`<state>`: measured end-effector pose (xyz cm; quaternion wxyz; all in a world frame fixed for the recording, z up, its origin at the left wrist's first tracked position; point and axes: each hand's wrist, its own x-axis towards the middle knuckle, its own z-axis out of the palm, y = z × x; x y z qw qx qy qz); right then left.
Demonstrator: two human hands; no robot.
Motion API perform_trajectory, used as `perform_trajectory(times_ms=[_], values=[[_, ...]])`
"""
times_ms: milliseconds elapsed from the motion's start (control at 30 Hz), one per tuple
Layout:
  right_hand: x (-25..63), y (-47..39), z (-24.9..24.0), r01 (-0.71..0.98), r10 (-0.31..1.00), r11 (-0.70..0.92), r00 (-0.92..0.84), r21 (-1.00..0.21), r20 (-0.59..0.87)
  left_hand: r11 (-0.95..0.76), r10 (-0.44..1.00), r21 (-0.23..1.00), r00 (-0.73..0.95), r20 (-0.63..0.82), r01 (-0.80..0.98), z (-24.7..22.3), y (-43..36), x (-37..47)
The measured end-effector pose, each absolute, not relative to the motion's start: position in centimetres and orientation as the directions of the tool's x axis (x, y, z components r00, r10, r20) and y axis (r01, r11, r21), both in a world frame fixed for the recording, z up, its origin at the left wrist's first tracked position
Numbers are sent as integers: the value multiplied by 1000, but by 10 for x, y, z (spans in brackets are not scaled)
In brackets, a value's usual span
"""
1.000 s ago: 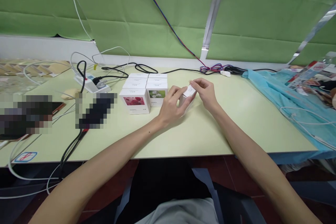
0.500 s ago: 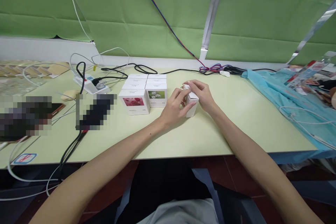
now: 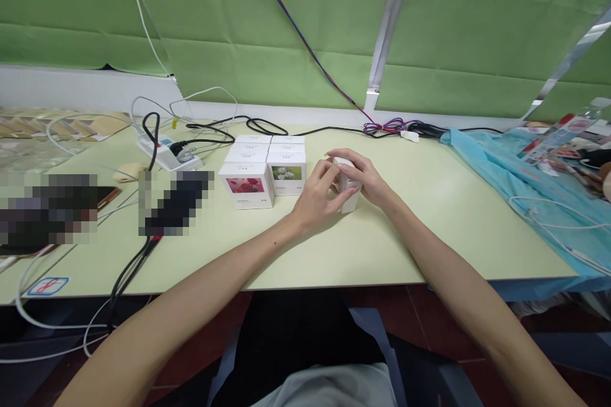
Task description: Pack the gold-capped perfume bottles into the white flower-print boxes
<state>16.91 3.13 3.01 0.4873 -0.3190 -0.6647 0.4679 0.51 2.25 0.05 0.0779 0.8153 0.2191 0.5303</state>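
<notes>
A small white cardboard box (image 3: 350, 203) stands upright on the table, partly hidden by my fingers. My left hand (image 3: 316, 194) is closed round its left and near sides, the thumb across the near face. From the right, my right hand (image 3: 366, 177) grips the same box, its fingers over the top and far edge. Left of my hands stand several white boxes in two rows. The front left one (image 3: 247, 186) bears a red fruit or flower picture, and the front right one (image 3: 288, 177) a picture of white flowers.
At the left lie a white power strip (image 3: 174, 156), tangled cables and two pixelated devices. A beige pad (image 3: 128, 172) sits near the strip. Blue plastic sheeting (image 3: 496, 178) covers the right end, with a bottle (image 3: 556, 137) on it. Black cables (image 3: 429, 130) run along the wall.
My right hand's fingers have shifted over the box top, where a raised flap showed before. My left hand keeps its hold. The whole view has shifted very slightly.
</notes>
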Motion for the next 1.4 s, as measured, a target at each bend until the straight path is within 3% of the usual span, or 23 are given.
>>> perform_trajectory(times_ms=[500,867,1400], values=[[183,31,37,-88,824,279,-489,-956,286,-901,429,369,356,830,226,0,23,5],[184,32,36,-63,822,260,-509,-963,255,-907,413,345,355,839,240,1,22,5],[183,32,37,-30,826,317,-482,-948,291,-836,483,314,334,810,450,3,13,7]])
